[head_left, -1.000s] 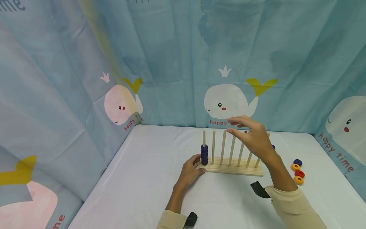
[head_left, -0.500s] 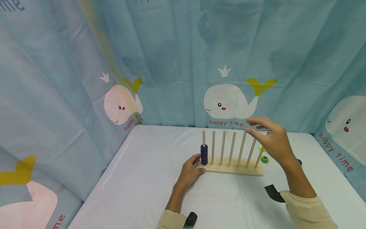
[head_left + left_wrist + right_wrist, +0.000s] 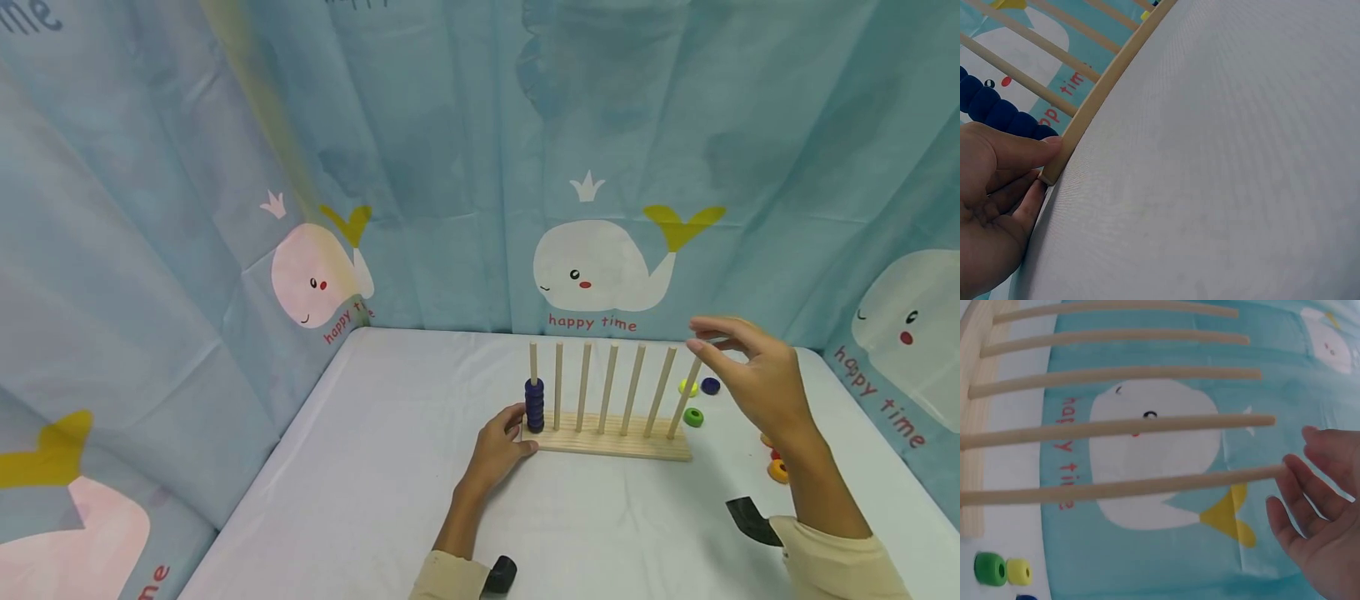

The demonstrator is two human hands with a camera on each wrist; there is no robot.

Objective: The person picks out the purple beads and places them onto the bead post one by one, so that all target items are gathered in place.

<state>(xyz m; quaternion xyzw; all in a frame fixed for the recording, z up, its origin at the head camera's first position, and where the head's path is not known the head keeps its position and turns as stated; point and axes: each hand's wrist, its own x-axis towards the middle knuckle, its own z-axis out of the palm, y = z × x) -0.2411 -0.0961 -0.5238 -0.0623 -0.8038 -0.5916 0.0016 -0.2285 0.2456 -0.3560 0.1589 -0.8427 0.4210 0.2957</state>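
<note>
A wooden peg rack (image 3: 611, 447) stands on the white table, its upright pegs in a row along the base. Dark blue ring beads (image 3: 534, 406) are stacked on its leftmost peg; the other pegs are bare. My left hand (image 3: 497, 446) grips the left end of the base, and the left wrist view shows the thumb (image 3: 1019, 150) on one side and fingers on the other. At the top of the rightmost peg (image 3: 1122, 490) is my right hand (image 3: 761, 379), fingers relaxed and holding nothing. Whether a fingertip touches the peg's tip, I cannot tell.
Right of the rack lie a green bead (image 3: 693, 417), a yellow bead (image 3: 687, 387) and a dark blue bead (image 3: 710, 386). Orange (image 3: 778, 472) and red beads are partly hidden behind the right forearm. A whale-print curtain (image 3: 450, 208) hangs behind the table.
My right hand has moved rightward along the peg tops, from the middle pegs to the last one. The left hand and the rack have stayed put.
</note>
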